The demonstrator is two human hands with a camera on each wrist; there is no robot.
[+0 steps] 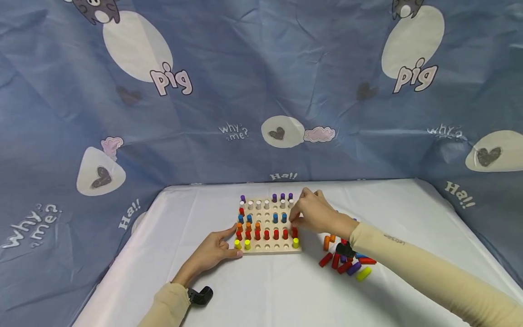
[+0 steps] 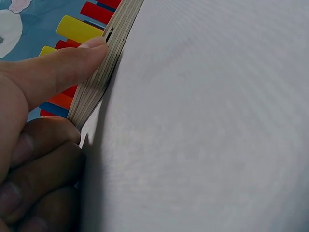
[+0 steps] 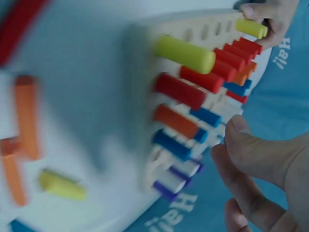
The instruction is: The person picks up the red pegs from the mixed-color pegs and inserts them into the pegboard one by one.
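A wooden pegboard (image 1: pixel 261 250) stands on the white table, with rows of yellow, red, orange, blue, white and purple pegs upright in its holes. My left hand (image 1: pixel 212 250) holds the board's near left corner. In the left wrist view the thumb (image 2: pixel 91 53) presses the board's layered edge (image 2: pixel 104 67), the other fingers curled beside it. Over the board's right edge is my right hand (image 1: pixel 314 213). Its thumb and forefinger are close together in the right wrist view, with no peg visible between them. An orange peg (image 3: pixel 176 121) and a blue peg (image 3: pixel 171 144) stand near those fingertips.
Right of the board lies a loose pile of pegs, including red pegs (image 1: pixel 325 260), a purple peg (image 1: pixel 354 269) and a yellow peg (image 1: pixel 363 274). My right forearm (image 1: pixel 425 263) covers part of it. A blue printed cloth (image 1: pixel 261 91) hangs behind the table.
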